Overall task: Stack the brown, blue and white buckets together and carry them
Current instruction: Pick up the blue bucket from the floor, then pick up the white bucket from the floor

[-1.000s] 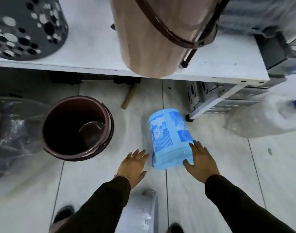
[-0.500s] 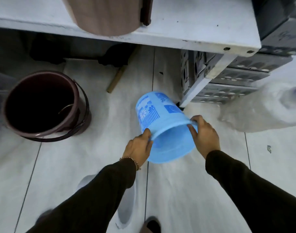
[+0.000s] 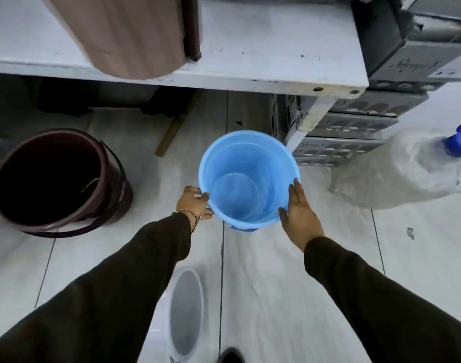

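The blue bucket (image 3: 247,179) is upright with its mouth facing up, held above the tiled floor between both hands. My left hand (image 3: 194,203) grips its rim on the left; my right hand (image 3: 298,213) presses flat against its right side. The brown bucket (image 3: 54,179) stands open on the floor to the left, its handle down. The white bucket (image 3: 186,310) sits on the floor between my arms near my feet, partly hidden by my left sleeve.
A white shelf (image 3: 250,61) runs across the top with a tan wood-pattern bin (image 3: 130,35) on it. Grey crates (image 3: 355,132) stack at the right. A clear bag with a blue-capped bottle (image 3: 457,145) lies far right. A wooden stick (image 3: 169,137) lies under the shelf.
The blue bucket went from lying on its side on the floor to being picked up by both hands and turned upright, mouth up.
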Action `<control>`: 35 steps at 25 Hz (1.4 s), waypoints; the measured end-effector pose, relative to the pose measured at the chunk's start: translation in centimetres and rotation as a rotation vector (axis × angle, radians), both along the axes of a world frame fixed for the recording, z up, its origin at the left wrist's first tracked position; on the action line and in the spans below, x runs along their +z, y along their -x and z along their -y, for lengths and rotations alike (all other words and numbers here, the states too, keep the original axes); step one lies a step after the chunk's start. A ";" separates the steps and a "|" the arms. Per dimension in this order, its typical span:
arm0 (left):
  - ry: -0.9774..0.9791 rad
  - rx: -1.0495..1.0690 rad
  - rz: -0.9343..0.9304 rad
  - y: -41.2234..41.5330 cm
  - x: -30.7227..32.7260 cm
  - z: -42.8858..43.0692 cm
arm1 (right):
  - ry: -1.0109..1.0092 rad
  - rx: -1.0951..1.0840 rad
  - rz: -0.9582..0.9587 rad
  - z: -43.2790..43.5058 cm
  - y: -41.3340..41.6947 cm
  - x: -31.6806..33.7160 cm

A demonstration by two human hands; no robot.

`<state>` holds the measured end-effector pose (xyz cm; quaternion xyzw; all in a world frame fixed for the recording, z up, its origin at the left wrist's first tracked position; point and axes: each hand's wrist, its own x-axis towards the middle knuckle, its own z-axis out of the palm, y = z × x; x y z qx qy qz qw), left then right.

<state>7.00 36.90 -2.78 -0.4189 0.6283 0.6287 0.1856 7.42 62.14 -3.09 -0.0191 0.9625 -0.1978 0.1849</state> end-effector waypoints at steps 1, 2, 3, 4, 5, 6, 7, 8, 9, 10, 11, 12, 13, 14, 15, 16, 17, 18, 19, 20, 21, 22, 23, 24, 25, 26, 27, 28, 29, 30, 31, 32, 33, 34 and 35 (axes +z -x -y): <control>-0.011 0.010 0.026 -0.2 -0.4 0.3 | 0.000 -0.003 -0.008 0.3 0.1 0.0; 0.003 0.008 0.045 -0.4 -0.7 0.4 | -0.003 0.001 -0.003 0.6 0.3 0.0; 0.049 -0.032 0.052 -0.7 -0.8 0.5 | -0.006 0.007 0.006 0.7 0.5 0.1; 0.122 -0.132 0.048 -1.0 -0.8 0.7 | -0.008 0.010 0.014 0.8 0.7 0.3; 0.208 -0.272 0.042 -1.5 -0.5 0.9 | -0.012 0.010 0.011 0.9 0.8 0.6; 0.286 -0.406 0.042 -2.2 0.1 1.0 | -0.020 0.008 -0.004 0.9 0.7 0.9; 0.333 -0.515 0.032 -3.1 0.7 1.3 | -0.026 0.003 -0.019 0.9 0.3 1.4; 0.346 -0.610 -0.002 -4.3 1.3 1.7 | -0.026 -0.004 -0.027 1.1 -0.4 1.9; 0.353 -0.709 -0.052 -5.4 1.7 2.4 | -0.016 -0.014 -0.023 1.4 -1.4 2.3; 0.360 -0.813 -0.095 -6.6 2.2 3.0 | -0.003 -0.024 -0.012 1.7 -2.7 2.7; 0.371 -0.920 -0.124 -7.7 2.3 3.8 | 0.009 -0.035 0.002 2.3 -4.1 2.9; 0.394 -1.035 -0.136 -8.7 2.3 4.6 | 0.022 -0.053 0.024 3.0 -5.6 2.8; 0.417 -1.157 -0.130 -9.5 2.3 5.3 | 0.033 -0.085 0.060 3.8 -7.3 2.6; 0.440 -1.289 -0.128 -10.4 2.3 5.7 | 0.040 -0.126 0.121 4.7 -9.1 2.3; 0.462 -1.428 -0.130 -11.2 2.2 5.9 | 0.042 -0.159 0.197 5.5 -10.9 1.8; 0.497 -1.580 -0.128 -12.2 2.1 5.9 | 0.039 -0.176 0.282 6.5 -13.1 1.4; 0.538 -1.735 -0.133 -13.5 1.7 6.1 | 0.044 -0.171 0.370 7.8 -15.7 0.8; 0.584 -1.890 -0.139 -14.9 1.2 6.3 | 0.057 -0.145 0.462 9.3 -18.6 0.3; 0.633 -2.028 -0.152 -16.3 0.6 6.7 | 0.075 -0.114 0.553 11.0 -21.6 -0.4; 0.685 -2.136 -0.179 -17.8 -0.2 7.1 | 0.094 -0.084 0.654 12.9 -24.8 -1.5; 0.742 -2.205 -0.231 -19.6 -0.8 7.7 | 0.113 -0.064 0.742 15.0 -27.8 -2.3; 0.794 -2.229 -0.292 -21.3 -1.4 8.5 | 0.143 -0.071 0.800 17.2 -30.9 -3.2; 0.845 -2.202 -0.378 -22.4 -1.7 9.0 | 0.182 -0.108 0.804 18.9 -32.9 -3.9; 0.887 -2.153 -0.462 -23.4 -2.0 9.7 | 0.226 -0.178 0.750 20.5 -34.7 -4.4; 0.925 -2.115 -0.526 -24.5 -2.2 10.7 | 0.274 -0.255 0.664 22.0 -36.2 -4.7; 0.957 -2.085 -0.566 -25.3 -2.3 11.8 | 0.306 -0.294 0.550 23.3 -37.3 -4.8; 0.992 -2.067 -0.602 -26.1 -2.5 13.1 | 0.312 -0.293 0.444 24.4 -38.1 -4.7; 1.025 -2.059 -0.643 -26.7 -2.5 14.5 | 0.294 -0.249 0.366 25.3 -38.6 -4.3; 1.054 -2.056 -0.675 -27.4 -2.5 16.1 | 0.238 -0.153 0.304 26.0 -38.8 -3.7; 1.082 -2.054 -0.699 -28.1 -2.3 17.8 | 0.161 -0.032 0.227 26.6 -38.8 -3.3; 1.119 -2.047 -0.706 -28.9 -2.3 19.4 | 0.080 0.089 0.146 26.9 -38.5 -3.1; 1.137 -2.047 -0.675 -29.6 -2.4 20.8 | -0.002 0.204 0.109 27.0 -38.2 -3.4; 1.143 -2.034 -0.651 -30.3 -2.6 21.9 | -0.111 0.332 0.104 27.1 -38.0 -3.6; 1.151 -2.020 -0.606 -31.2 -3.2 22.8 | -0.232 0.443 0.084 27.4 -37.8 -4.0; 1.143 -2.005 -0.546 -32.5 -4.1 23.4 | -0.314 0.511 0.058 27.7 -37.7 -4.5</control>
